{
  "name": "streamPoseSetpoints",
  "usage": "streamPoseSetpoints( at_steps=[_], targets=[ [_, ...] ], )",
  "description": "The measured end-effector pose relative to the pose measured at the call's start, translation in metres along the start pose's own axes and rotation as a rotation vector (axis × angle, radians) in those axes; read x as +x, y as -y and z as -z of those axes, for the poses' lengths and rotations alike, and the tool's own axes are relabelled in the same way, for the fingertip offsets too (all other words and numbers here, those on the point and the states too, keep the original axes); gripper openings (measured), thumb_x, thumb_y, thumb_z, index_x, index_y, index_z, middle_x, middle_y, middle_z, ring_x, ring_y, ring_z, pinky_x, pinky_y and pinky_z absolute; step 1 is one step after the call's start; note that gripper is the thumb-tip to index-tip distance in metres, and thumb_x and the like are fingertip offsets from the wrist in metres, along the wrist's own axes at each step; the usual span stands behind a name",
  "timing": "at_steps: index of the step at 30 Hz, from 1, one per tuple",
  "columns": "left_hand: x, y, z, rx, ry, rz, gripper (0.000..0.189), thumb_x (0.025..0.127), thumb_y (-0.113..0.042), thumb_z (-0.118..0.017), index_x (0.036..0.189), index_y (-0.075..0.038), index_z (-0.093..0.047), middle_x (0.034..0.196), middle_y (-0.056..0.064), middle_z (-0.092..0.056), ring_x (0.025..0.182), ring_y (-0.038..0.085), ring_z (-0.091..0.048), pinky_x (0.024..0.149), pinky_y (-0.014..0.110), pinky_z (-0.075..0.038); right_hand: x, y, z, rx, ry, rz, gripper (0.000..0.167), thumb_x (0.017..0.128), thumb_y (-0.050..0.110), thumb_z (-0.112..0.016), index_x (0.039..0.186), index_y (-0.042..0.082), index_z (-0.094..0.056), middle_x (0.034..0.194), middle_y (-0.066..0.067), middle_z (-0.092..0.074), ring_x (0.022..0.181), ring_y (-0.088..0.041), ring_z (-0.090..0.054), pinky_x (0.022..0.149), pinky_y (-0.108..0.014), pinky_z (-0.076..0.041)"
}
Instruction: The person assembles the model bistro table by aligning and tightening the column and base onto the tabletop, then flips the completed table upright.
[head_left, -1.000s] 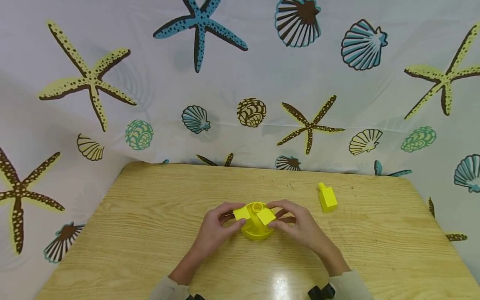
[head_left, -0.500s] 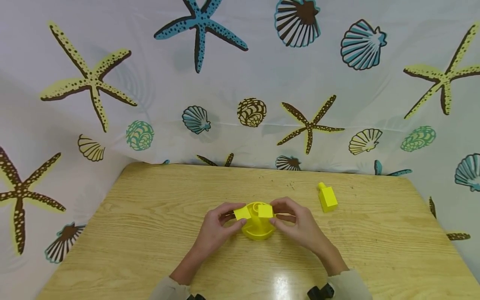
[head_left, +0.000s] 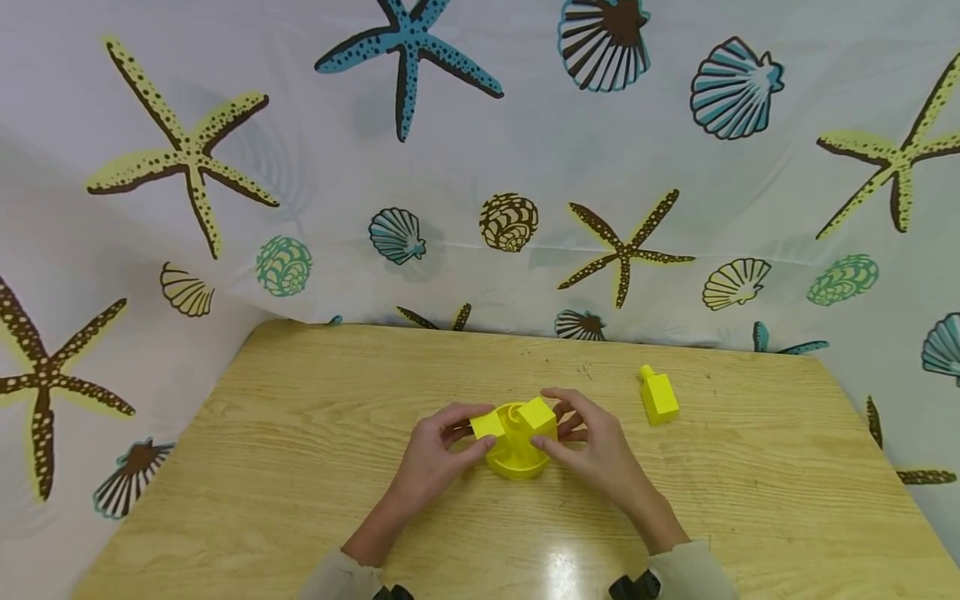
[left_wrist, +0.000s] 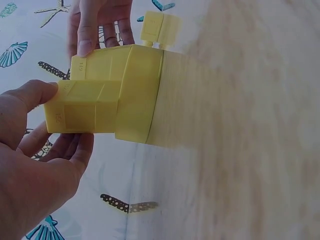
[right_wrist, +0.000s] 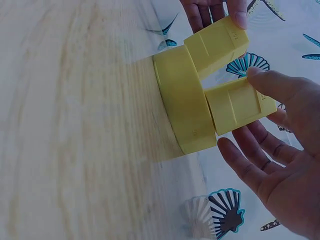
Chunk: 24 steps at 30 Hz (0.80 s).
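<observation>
A round yellow base [head_left: 517, 468], with a raised rim and a small ring at its far side, sits on the wooden table. My left hand [head_left: 437, 450] grips a yellow rectangular block [left_wrist: 82, 107] at its upper end, thumb on the near side, over the base's left part. On the right side, my right hand [head_left: 597, 446] holds a matching block [right_wrist: 240, 102] between thumb and fingers. Both blocks meet the base at their lower ends; how they are seated is hidden. The right wrist view shows their tops leaning apart.
A third yellow block [head_left: 660, 398] with a narrow round neck lies on the table [head_left: 315, 400], to the right and behind the base. A white cloth [head_left: 450, 167] printed with starfish and shells hangs behind the table and along its sides.
The block in my right hand has turned and shifted slightly away from me, and my right fingers have moved with it. My left hand and its block stay nearly still.
</observation>
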<state>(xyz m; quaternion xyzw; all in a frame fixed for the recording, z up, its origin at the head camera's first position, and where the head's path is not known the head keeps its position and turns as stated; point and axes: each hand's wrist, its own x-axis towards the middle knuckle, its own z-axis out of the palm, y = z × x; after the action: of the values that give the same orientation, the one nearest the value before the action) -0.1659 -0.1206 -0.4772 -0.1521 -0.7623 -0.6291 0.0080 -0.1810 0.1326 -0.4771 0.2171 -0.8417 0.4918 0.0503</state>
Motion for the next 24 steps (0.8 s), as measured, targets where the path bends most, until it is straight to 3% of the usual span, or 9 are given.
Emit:
streamPoseSetpoints(
  at_steps=[7,16,20,24],
  targets=[
    [0.001,-0.001,0.001,-0.002,0.004,-0.003,0.036,0.092,-0.002,-0.077,0.127,0.0,-0.069,0.125,0.013,-0.066,0.121,0.028,-0.062,0.103,0.035,-0.053,0.002,0.001,0.001,-0.02,0.007,0.032,0.055,0.091,0.024,-0.081,0.142,0.02,-0.061,0.104,0.001,-0.06,0.088,-0.019,-0.066,0.079,-0.032,-0.062],
    [0.001,0.002,0.001,-0.016,0.017,-0.003,0.037,0.092,-0.004,-0.077,0.128,-0.002,-0.069,0.126,0.012,-0.066,0.122,0.027,-0.062,0.103,0.034,-0.052,-0.001,0.001,0.008,0.144,0.017,-0.063,0.044,0.095,0.013,-0.076,0.137,0.009,-0.063,0.133,-0.009,-0.065,0.119,-0.03,-0.065,0.093,-0.034,-0.058],
    [0.002,0.001,0.001,-0.008,0.013,-0.004,0.037,0.092,-0.004,-0.077,0.128,-0.001,-0.069,0.127,0.012,-0.066,0.122,0.027,-0.062,0.103,0.032,-0.053,-0.002,0.001,0.012,0.181,0.016,-0.096,0.043,0.095,0.01,-0.075,0.136,0.004,-0.061,0.131,-0.012,-0.066,0.117,-0.029,-0.067,0.093,-0.033,-0.058],
    [0.001,0.0,0.001,-0.006,0.009,0.002,0.037,0.091,-0.003,-0.077,0.128,-0.001,-0.069,0.126,0.012,-0.066,0.122,0.027,-0.062,0.103,0.033,-0.053,-0.002,-0.001,0.013,0.163,0.013,-0.081,0.047,0.093,0.01,-0.077,0.137,0.009,-0.061,0.123,-0.011,-0.065,0.108,-0.028,-0.068,0.089,-0.035,-0.06]
  ],
)
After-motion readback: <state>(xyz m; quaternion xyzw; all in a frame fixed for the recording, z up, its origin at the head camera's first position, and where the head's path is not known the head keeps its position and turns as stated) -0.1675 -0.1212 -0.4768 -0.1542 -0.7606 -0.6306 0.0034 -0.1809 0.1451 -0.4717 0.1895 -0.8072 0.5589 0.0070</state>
